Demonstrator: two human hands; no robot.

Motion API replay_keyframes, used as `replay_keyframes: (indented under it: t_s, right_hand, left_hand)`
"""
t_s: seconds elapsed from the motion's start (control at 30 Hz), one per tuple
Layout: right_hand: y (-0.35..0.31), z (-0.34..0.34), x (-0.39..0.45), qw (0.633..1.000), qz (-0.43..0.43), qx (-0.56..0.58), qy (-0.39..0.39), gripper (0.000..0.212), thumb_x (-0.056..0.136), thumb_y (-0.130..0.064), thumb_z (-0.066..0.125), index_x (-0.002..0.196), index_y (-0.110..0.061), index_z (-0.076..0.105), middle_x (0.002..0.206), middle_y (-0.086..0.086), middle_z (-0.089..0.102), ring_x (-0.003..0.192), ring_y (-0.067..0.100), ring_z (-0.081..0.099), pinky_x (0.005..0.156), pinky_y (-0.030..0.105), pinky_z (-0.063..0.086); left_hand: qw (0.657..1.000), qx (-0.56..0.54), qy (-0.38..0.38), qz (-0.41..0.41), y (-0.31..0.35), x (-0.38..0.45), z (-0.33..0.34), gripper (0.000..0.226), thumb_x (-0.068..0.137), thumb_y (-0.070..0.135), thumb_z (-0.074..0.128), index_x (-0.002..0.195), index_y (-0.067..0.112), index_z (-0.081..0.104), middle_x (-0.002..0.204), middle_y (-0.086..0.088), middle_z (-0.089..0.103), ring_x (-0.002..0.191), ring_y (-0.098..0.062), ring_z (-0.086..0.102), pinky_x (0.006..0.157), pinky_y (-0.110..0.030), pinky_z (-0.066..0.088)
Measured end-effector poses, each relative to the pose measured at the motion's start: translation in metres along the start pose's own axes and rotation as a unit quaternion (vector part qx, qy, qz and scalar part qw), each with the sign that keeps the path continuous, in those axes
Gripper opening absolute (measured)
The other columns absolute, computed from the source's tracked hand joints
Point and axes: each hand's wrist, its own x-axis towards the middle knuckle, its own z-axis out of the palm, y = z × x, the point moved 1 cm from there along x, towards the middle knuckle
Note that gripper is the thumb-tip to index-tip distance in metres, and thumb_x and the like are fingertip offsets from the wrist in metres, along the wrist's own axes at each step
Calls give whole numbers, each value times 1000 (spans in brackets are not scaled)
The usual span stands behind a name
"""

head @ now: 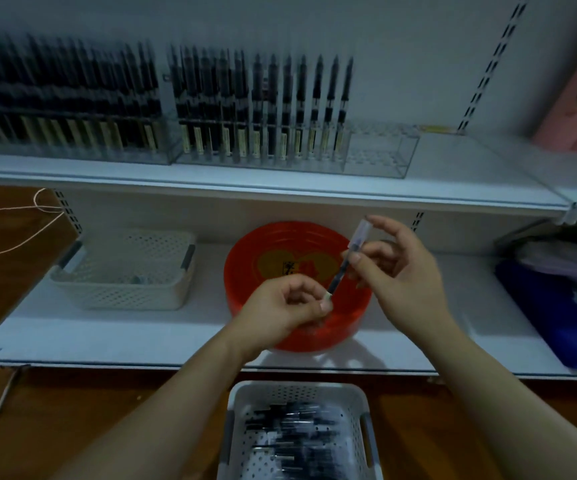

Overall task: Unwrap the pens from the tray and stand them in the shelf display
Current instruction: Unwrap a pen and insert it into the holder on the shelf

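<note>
Head | left hand [282,306] grip pinches pen [337,277] bottom | right hand [398,268] grip pinches wrapper [360,233] top

Upper shelf [280,188] carrying two pen displays side by side: left display [68,133] sitting full, right display [290,140] holding standing pens across left part, right end open. Lower shelf [176,337] lying below: perforated basket [124,271] sitting left, round bowl [297,285] sitting centre, folded bags [557,289] lying right. Pen tray [297,431] sitting nearest viewer, before lower shelf. Left hand [280,310] and right hand [401,268] hovering over bowl, pen [340,270] spanning between them.
</note>
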Motion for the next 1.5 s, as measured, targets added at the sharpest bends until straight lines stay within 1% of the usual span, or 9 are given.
replay_keyframes:
  t_s: [0.2, 0.37, 0.5, 0.67, 0.77, 0.97, 1.1, 1.27, 1.5]
  right_hand:
    - [-32, -6, 21, 996, -63, -56, 37, 46, 92, -7, 71, 129, -31, 57, 83, 3, 70, 79, 22, 69, 78, 45, 58]
    - [-71, -4, 54, 987, -127, -37, 88, 47, 92, -4, 70, 130, -27, 54, 85, 7, 66, 83, 30, 70, 77, 50, 60]
    - [-107, -4, 81, 978, -169, -21, 123, 45, 95, -5, 66, 133, -22, 49, 84, 3, 68, 82, 21, 72, 73, 31, 60]
    - [-134, 4, 124, 960, -219, -62, 164, 43, 95, -13, 65, 133, -22, 46, 87, 4, 69, 84, 19, 72, 78, 41, 61]
    - [-136, 14, 142, 957, -218, -125, 143, 45, 95, -19, 64, 136, -25, 47, 89, -1, 69, 84, 14, 71, 80, 43, 59]
    - [-134, 23, 158, 943, -199, -244, 104, 45, 96, -17, 62, 138, -26, 50, 86, -11, 64, 77, -6, 61, 68, 10, 46]
    - [-129, 31, 159, 934, -179, -306, 49, 45, 95, -18, 60, 137, -28, 50, 88, -7, 69, 80, 11, 65, 76, 31, 52]
    - [-134, 34, 169, 907, -191, -375, 24, 48, 96, -16, 56, 141, -27, 46, 84, -4, 70, 79, 22, 65, 70, 33, 48]
    - [-136, 41, 168, 893, -193, -406, 23, 49, 93, -16, 53, 139, -29, 45, 81, 3, 70, 80, 30, 64, 71, 39, 51]
  left_hand:
    - [998, -7, 23, 59, 23, 5, 1, 17, 87, 4, 75, 100, 14, 72, 96, -15, 71, 81, -22, 70, 71, -34, 60]
    - [980, 12, 130, 150, 57, 12, -1, 11, 91, 13, 72, 100, 20, 72, 87, -2, 74, 80, -16, 71, 70, -32, 58]
    - [930, 112, 249, 246, 87, 13, -2, 13, 94, 21, 68, 107, 24, 68, 100, 11, 69, 90, -6, 66, 77, -23, 55]
    - [858, 257, 318, 312, 110, 17, -8, 32, 96, 28, 58, 127, 22, 60, 125, 18, 52, 120, -4, 49, 96, -24, 45]
    - [838, 289, 342, 312, 115, 22, -17, 41, 93, 26, 56, 133, 19, 56, 133, 12, 51, 133, -8, 38, 110, -31, 36]
    - [843, 338, 312, 280, 114, 29, -24, 51, 97, 24, 57, 146, 18, 45, 153, 8, 36, 149, -12, 17, 118, -24, 13]
    - [830, 384, 308, 264, 114, 34, -24, 57, 95, 29, 58, 149, 18, 40, 154, 6, 33, 149, -14, 13, 117, -29, 13]
    - [817, 405, 324, 251, 114, 37, -26, 58, 92, 26, 60, 146, 15, 43, 151, 3, 39, 146, -17, 20, 118, -40, 25]
    - [816, 403, 332, 249, 116, 38, -25, 58, 91, 26, 61, 145, 14, 45, 149, 2, 41, 144, -18, 22, 118, -39, 26]
